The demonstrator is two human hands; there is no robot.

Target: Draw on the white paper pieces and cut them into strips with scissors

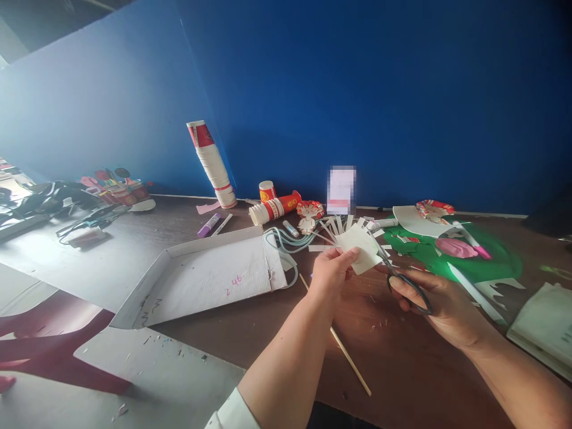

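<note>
Between the thumb and fingers of my left hand is a pale paper cup whose side is slit into strips that fan out at the far end. My right hand grips black-handled scissors, with fingers in the loops. The scissor blades lie along the right edge of the pale paper, and I cannot tell how far apart they are. Loose white paper strips lie on the table just past my hands. Under my left wrist a thin wooden stick rests on the brown table.
A shallow white cardboard box lid sits to the left. Behind it lean a tall stack of paper cups and a fallen cup stack. Green sheet, markers and paper scraps lie right. A blue partition rises behind.
</note>
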